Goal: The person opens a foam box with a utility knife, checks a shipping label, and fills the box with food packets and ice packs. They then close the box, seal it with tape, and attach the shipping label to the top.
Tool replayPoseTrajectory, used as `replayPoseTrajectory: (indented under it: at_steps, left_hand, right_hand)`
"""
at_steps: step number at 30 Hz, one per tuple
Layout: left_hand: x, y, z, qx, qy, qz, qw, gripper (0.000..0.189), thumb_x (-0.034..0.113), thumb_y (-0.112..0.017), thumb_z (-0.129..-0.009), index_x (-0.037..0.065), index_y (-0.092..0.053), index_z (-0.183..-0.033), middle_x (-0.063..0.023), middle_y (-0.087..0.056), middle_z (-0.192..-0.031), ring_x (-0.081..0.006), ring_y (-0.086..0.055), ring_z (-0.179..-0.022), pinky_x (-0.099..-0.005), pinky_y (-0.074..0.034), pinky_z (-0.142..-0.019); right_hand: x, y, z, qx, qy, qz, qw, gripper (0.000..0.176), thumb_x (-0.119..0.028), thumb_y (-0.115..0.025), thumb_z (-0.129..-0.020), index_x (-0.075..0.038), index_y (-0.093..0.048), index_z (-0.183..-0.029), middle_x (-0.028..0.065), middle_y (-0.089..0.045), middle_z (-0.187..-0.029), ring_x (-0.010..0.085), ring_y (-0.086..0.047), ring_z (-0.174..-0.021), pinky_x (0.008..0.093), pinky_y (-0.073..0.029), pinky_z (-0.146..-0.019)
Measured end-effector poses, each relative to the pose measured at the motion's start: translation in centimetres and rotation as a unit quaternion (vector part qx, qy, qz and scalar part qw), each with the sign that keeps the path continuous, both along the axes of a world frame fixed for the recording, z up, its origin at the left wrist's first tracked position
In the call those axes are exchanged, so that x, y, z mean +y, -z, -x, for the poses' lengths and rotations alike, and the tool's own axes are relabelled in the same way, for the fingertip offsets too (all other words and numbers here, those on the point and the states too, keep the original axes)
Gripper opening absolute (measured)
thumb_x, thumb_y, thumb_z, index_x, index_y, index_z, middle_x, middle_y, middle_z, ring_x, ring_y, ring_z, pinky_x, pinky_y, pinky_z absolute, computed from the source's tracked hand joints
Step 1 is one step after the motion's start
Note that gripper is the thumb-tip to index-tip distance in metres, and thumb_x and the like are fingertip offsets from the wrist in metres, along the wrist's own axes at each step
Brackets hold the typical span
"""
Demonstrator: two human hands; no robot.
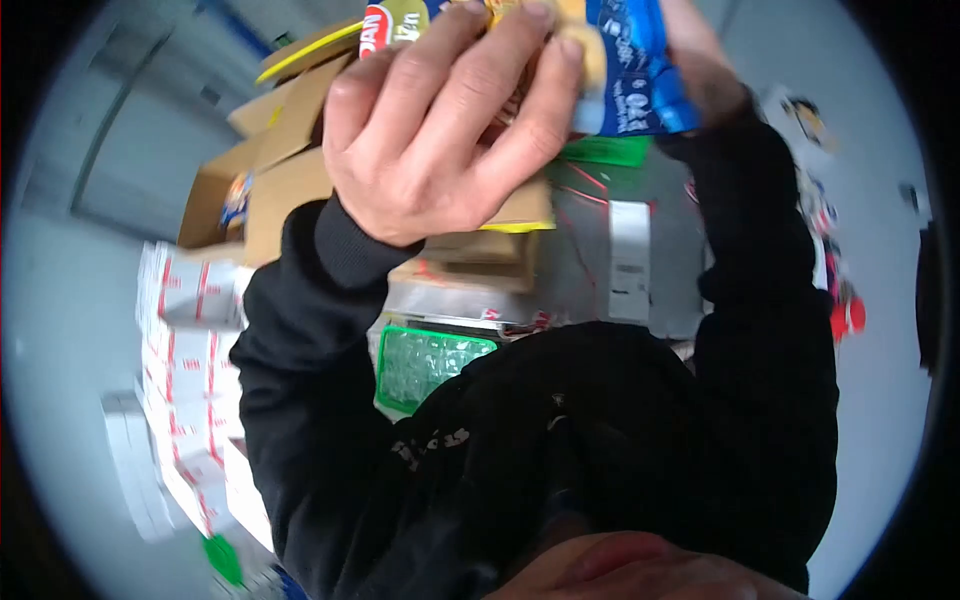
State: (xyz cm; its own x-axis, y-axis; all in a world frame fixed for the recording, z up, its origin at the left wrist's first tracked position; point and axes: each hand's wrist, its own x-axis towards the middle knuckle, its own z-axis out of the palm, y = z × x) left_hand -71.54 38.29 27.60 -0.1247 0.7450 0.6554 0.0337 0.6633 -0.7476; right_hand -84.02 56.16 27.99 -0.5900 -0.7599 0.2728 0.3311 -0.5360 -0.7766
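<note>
A blue and yellow printed food bag (630,75) with a red logo is held up at the top of the view. Across its front lie the curled fingers of my left hand (430,130), gripping it with the back of the hand toward me. My right hand (700,60) is at the bag's right edge, partly behind it, and its fingers are hidden. The bag's upper part is cut off by the frame. Under my left hand is a cardboard box (520,208) with yellow tape.
An open cardboard box (210,205) at left contains a similar-coloured bag. White boxes with red print (190,365) are stacked below it. A green-rimmed tray (430,365) of clear plastic is near my body. A white strip (630,260) lies on the grey table (575,260).
</note>
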Motion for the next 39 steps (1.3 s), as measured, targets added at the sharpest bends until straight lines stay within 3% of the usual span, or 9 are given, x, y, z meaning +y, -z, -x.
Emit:
replayPoseTrajectory:
  at_steps: [2,3,9,16,21,27,31,34,39]
  left_hand:
    - [5.1,1.2,1.2,-0.128,0.008,-0.025,0.991,0.052,0.005,-0.069,-0.069,0.012,-0.061,-0.120,-0.0069,-0.063,-0.119,-0.0210,-0.061,-0.104,-0.0279,-0.043,-0.081]
    - [6.8,1.3,1.8,-0.136,0.030,-0.022,0.990,0.046,0.010,-0.068,-0.073,0.013,-0.062,-0.118,-0.0047,-0.064,-0.117,-0.0195,-0.062,-0.101,-0.0265,-0.041,-0.077]
    - [18.1,3.8,3.4,-0.224,0.067,0.008,0.972,0.038,0.018,-0.069,-0.080,0.017,-0.065,-0.117,0.0008,-0.067,-0.111,-0.0138,-0.061,-0.087,-0.0217,-0.039,-0.071]
    - [24.6,6.5,4.6,-0.472,0.147,-0.043,0.868,0.024,0.020,-0.062,-0.083,0.015,-0.071,-0.104,-0.0160,-0.054,-0.120,-0.0314,-0.058,-0.103,-0.0399,-0.046,-0.086]
    - [14.1,5.3,0.6,-0.124,0.174,-0.195,0.957,0.028,0.018,-0.046,-0.098,-0.005,-0.056,-0.110,-0.0234,-0.056,-0.107,-0.0316,-0.064,-0.091,-0.0365,-0.057,-0.072]
    - [3.3,1.7,-7.7,-0.045,0.076,-0.346,0.934,0.018,0.005,-0.055,-0.092,-0.010,-0.062,-0.099,-0.0224,-0.065,-0.096,-0.0283,-0.068,-0.084,-0.0369,-0.059,-0.073]
    - [-2.2,0.1,-11.0,-0.121,0.007,-0.353,0.928,0.071,0.056,-0.050,-0.089,-0.011,-0.055,-0.114,-0.0252,-0.058,-0.115,-0.0327,-0.056,-0.112,-0.0417,-0.046,-0.096]
    - [-4.1,-2.0,-9.4,-0.047,-0.241,-0.293,0.924,0.021,-0.003,-0.061,-0.083,0.006,-0.069,-0.099,-0.0063,-0.068,-0.098,-0.0160,-0.065,-0.087,-0.0289,-0.051,-0.076]
    - [-15.4,-1.7,-8.7,-0.204,-0.321,-0.352,0.855,0.016,0.010,-0.058,-0.088,0.006,-0.066,-0.101,-0.0091,-0.066,-0.094,-0.0233,-0.067,-0.084,-0.0307,-0.051,-0.073]
  right_hand:
    - [4.6,2.0,-0.4,0.007,0.033,0.125,0.992,0.041,-0.028,-0.038,-0.098,0.003,-0.052,-0.121,0.0142,-0.063,-0.111,0.0228,-0.063,-0.097,0.0318,-0.052,-0.087]
    - [7.3,3.6,0.9,0.272,0.230,0.062,0.932,0.043,-0.028,-0.039,-0.097,0.003,-0.048,-0.125,0.0147,-0.061,-0.115,0.0232,-0.062,-0.100,0.0324,-0.051,-0.089]
    - [19.5,8.4,-2.3,-0.030,0.166,0.214,0.962,0.081,-0.065,-0.047,-0.087,-0.001,-0.034,-0.135,0.0180,-0.045,-0.136,0.0293,-0.050,-0.122,0.0412,-0.045,-0.099]
    - [33.5,17.4,0.4,-0.086,0.215,-0.130,0.964,0.046,-0.029,-0.064,-0.087,0.000,-0.052,-0.120,0.0121,-0.062,-0.114,0.0176,-0.063,-0.101,0.0309,-0.052,-0.087]
    - [47.8,20.9,6.6,0.400,0.431,-0.402,0.702,0.061,-0.015,-0.075,-0.079,-0.004,-0.045,-0.131,0.0098,-0.059,-0.119,0.0196,-0.053,-0.117,0.0326,-0.044,-0.098]
    - [50.6,29.1,12.4,0.513,0.160,-0.617,0.575,0.060,-0.023,-0.072,-0.077,-0.008,-0.048,-0.130,0.0168,-0.058,-0.121,0.0300,-0.056,-0.113,0.0373,-0.043,-0.095]
    - [54.4,41.9,17.5,0.572,0.079,-0.727,0.371,0.070,-0.029,-0.068,-0.072,-0.013,-0.042,-0.135,0.0152,-0.042,-0.139,0.0350,-0.038,-0.130,0.0451,-0.032,-0.108]
    - [51.5,39.9,17.0,0.551,0.043,-0.756,0.350,0.070,-0.024,-0.065,-0.076,-0.014,-0.038,-0.140,0.0200,-0.037,-0.142,0.0372,-0.036,-0.131,0.0452,-0.026,-0.112]
    - [48.8,31.2,16.2,0.443,0.225,-0.776,0.388,0.059,-0.002,-0.055,-0.079,-0.007,-0.043,-0.137,0.0155,-0.047,-0.136,0.0281,-0.048,-0.122,0.0403,-0.042,-0.099]
